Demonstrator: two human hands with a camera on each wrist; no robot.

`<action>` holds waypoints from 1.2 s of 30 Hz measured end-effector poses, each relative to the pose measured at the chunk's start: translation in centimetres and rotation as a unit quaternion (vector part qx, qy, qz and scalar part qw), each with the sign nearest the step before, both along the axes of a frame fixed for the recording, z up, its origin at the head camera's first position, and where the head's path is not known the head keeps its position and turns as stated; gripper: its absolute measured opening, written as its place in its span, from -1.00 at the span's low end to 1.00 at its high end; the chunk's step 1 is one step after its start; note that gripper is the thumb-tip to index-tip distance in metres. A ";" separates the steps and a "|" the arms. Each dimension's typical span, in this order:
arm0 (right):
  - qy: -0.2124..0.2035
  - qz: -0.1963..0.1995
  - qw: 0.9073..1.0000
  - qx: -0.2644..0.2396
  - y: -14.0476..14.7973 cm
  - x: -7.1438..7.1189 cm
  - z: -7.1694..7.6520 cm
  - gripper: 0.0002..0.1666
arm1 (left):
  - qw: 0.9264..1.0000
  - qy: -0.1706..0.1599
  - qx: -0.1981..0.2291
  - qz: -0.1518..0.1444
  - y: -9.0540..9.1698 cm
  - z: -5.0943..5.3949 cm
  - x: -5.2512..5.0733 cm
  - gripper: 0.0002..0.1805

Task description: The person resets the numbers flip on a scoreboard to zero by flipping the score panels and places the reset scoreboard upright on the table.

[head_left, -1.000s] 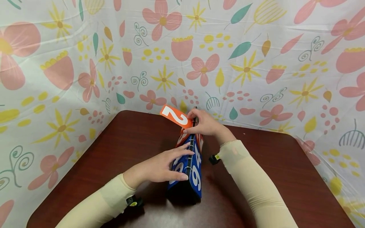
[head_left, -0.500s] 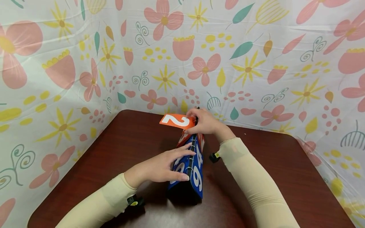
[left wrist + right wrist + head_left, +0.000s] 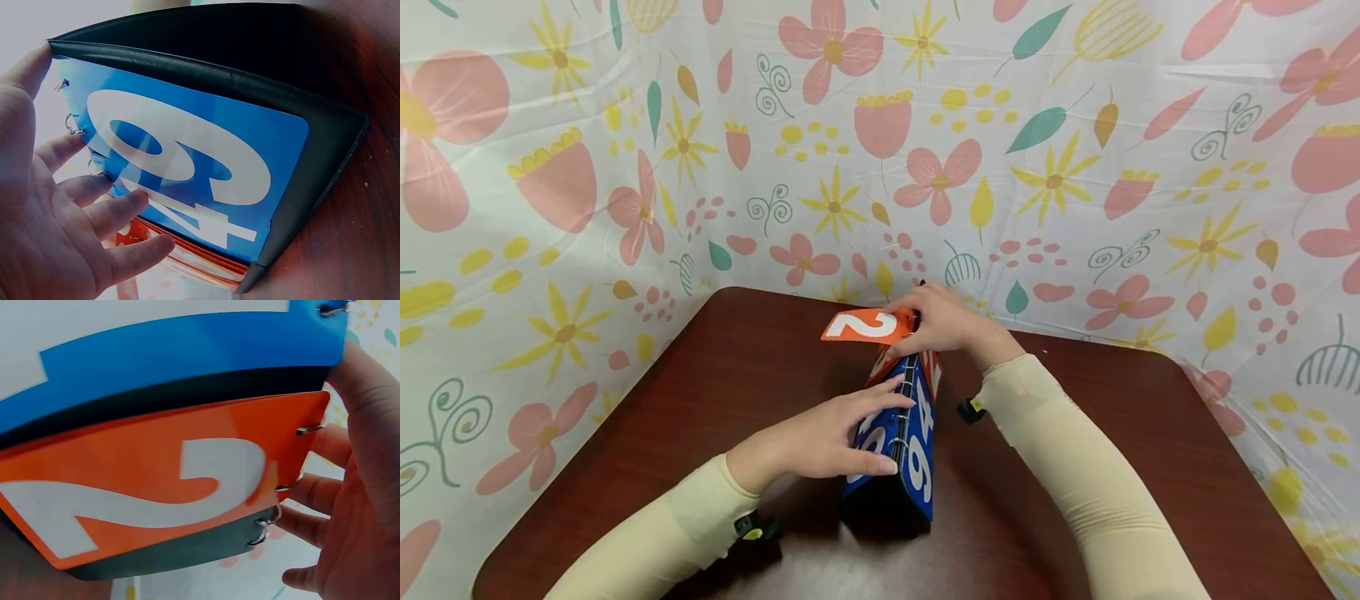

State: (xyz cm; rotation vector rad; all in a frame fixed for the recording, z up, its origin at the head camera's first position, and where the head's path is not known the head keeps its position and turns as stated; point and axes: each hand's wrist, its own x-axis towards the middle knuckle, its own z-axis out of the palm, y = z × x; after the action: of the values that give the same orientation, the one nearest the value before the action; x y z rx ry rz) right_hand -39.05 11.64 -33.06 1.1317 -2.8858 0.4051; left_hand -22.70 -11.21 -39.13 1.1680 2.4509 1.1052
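Observation:
A tabletop flip scoreboard (image 3: 891,510) stands tent-like on the table, its ringed spine pointing away from me. Blue number cards (image 3: 917,450) showing 6 and 4 hang on its near half, red-orange cards on its far half. My left hand (image 3: 816,437) rests along the spine with spread fingers, the thumb at the near end. At the far end my right hand (image 3: 951,323) pinches an orange number card (image 3: 861,325) marked 2 near its ringed edge; this card sticks out leftward, lifted. Another orange 2 card (image 3: 125,494) lies against the scoreboard's right face in the right wrist view.
The dark red-brown table (image 3: 737,358) extends around the scoreboard. Floral-patterned cloth (image 3: 1045,167) hangs behind it and along the left side. A small black wrist device (image 3: 756,527) sits on each sleeve cuff.
The lifted orange card has tilted down, from slanting upward to nearly level, its free end lower. Both hands keep almost the same places; the right has shifted very slightly.

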 end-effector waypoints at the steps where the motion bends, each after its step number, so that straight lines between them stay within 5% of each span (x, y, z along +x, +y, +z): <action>1: 0.002 -0.001 1.000 0.011 0.0 0.0 0.2 -0.19 | 1.000 0.000 0.001 -0.001 0.0 0.0 0.0 -0.18; 18: -0.011 -0.024 0.992 0.127 -1.2 0.3 1.7 -0.27 | 1.000 0.005 0.000 -0.003 0.0 0.0 0.0 -0.19; 26: -0.052 -0.030 0.991 0.118 -1.5 1.1 1.0 -0.47 | 1.000 0.003 0.002 -0.004 0.0 -0.1 0.0 -0.19; 32: -0.048 -0.016 0.998 -0.022 0.4 0.9 1.0 -0.31 | 1.000 0.011 0.004 -0.009 0.0 -0.1 0.0 -0.20; 34: -0.051 -0.024 0.992 -0.114 1.6 0.8 0.6 -0.32 | 1.000 0.011 0.004 -0.009 0.0 -0.1 -0.1 -0.20; 36: -0.060 -0.054 0.973 -0.214 2.8 0.6 -0.6 -0.33 | 1.000 0.008 0.005 -0.007 0.0 -0.1 -0.1 -0.18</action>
State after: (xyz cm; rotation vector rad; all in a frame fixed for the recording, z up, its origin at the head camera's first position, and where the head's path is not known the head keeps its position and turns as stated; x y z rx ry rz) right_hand -38.45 14.48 -33.70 0.9000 -2.7346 1.0593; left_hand -22.77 -11.23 -39.23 1.2001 2.4471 1.1090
